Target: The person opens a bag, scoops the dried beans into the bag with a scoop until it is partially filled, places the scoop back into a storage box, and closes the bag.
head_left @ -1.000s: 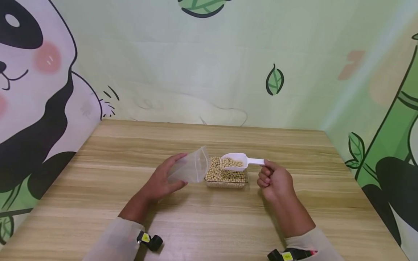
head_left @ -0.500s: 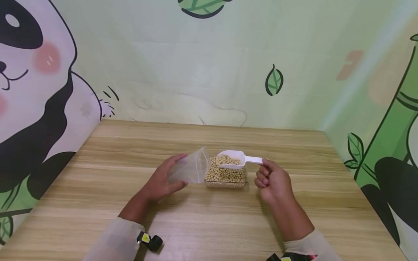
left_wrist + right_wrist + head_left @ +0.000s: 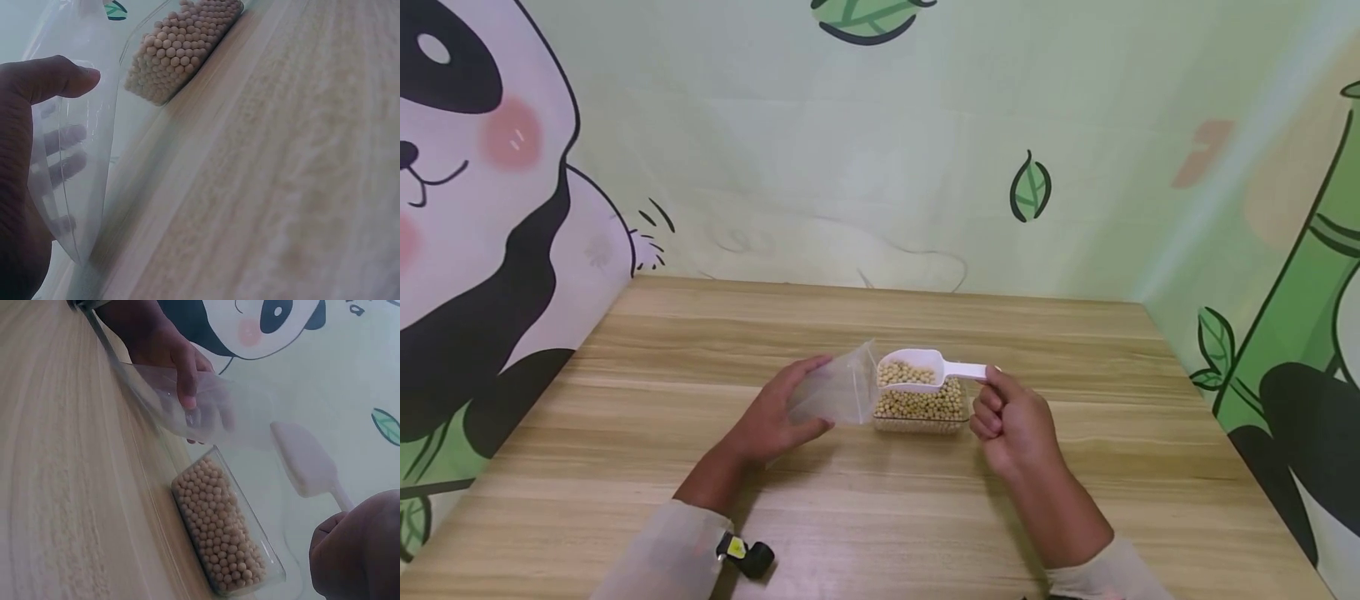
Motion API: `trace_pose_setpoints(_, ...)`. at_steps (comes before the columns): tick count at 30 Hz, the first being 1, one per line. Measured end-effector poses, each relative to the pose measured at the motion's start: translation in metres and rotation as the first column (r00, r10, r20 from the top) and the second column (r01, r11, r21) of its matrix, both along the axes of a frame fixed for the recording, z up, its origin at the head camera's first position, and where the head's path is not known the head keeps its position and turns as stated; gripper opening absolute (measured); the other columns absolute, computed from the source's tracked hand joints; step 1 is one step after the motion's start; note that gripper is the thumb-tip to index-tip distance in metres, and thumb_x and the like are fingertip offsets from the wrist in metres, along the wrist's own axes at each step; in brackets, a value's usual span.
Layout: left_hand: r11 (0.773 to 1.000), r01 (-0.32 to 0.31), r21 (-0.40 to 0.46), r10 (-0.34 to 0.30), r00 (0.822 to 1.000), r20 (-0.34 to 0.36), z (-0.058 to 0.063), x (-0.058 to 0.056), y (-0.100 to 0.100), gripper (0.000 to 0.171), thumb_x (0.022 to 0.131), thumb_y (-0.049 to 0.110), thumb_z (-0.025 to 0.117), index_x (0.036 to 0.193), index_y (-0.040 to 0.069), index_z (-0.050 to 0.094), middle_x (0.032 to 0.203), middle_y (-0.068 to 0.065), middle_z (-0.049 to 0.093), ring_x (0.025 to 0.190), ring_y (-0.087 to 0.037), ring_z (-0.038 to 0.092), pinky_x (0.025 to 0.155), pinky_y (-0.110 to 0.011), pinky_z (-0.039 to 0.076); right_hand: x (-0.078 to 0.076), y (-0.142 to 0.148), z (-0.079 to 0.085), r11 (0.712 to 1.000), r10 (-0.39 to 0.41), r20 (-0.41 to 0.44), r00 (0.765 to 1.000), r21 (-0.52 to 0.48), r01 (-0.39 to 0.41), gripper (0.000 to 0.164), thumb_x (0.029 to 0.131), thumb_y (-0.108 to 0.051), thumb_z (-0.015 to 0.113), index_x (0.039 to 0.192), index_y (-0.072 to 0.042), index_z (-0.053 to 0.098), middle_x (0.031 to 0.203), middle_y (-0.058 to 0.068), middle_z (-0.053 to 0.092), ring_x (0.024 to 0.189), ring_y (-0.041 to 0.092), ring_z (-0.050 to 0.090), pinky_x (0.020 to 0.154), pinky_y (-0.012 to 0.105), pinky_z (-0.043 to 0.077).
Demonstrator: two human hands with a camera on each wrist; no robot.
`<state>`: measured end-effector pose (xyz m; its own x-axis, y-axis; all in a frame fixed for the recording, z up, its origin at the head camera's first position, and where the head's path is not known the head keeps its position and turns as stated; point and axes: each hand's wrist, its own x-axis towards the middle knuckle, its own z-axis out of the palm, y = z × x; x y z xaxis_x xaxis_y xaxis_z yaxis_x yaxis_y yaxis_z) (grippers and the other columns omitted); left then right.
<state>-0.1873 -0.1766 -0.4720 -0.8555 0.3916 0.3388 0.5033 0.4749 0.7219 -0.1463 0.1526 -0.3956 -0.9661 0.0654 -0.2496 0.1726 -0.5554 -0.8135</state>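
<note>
My left hand [image 3: 775, 412] grips a clear plastic zip bag [image 3: 831, 390] between thumb and fingers, its mouth turned to the right. Through the film in the left wrist view, the fingers [image 3: 65, 165] show behind the bag. My right hand [image 3: 1018, 421] pinches the handle of a white scoop [image 3: 928, 367] loaded with round beige soybeans [image 3: 904, 374]. The scoop's front lip is right at the bag's mouth, over a clear rectangular container [image 3: 917, 425] of soybeans. In the right wrist view the scoop [image 3: 303, 459] hangs above the container [image 3: 269, 550], close to the bag's opening.
The wood-grain table [image 3: 880, 517] stretches around the container on all sides. Behind it stands a pale green wall [image 3: 880, 167] printed with a panda, leaves and bamboo. A black wrist camera [image 3: 752, 557] sits on the left sleeve.
My right hand has moved left with the loaded scoop, from over the container's middle to the bag's mouth. The left hand and bag stay almost in place.
</note>
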Motion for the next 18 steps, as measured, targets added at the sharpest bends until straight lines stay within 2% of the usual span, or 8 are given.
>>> trace_pose_setpoints(8,1.0,0.01,0.012,-0.01,1.0,-0.011,0.0,0.001,0.001,0.081,0.085,0.014,0.084,0.159,0.009,0.051,0.153,-0.019,0.061,0.137,-0.039,0.059,0.113,-0.062,0.045,0.005,-0.011,0.0,0.998,-0.033,-0.039,0.999,0.054,0.036,0.04,0.116,-0.016,0.05,0.079,-0.011,0.066,0.062,-0.009,0.04,0.047,0.001,0.031,0.049,0.017,0.023)
trace_pose_setpoints(18,1.0,0.022,0.004,-0.022,1.0,-0.015,-0.006,-0.002,0.001,0.081,0.088,0.015,0.084,0.161,0.013,0.049,0.154,-0.014,0.061,0.136,-0.035,0.059,0.113,-0.061,0.046,0.013,-0.024,0.006,0.974,-0.091,-0.127,0.988,0.195,0.115,0.033,0.112,-0.014,0.06,0.08,-0.009,0.054,0.065,-0.005,0.043,0.05,0.003,0.034,0.05,0.02,0.028)
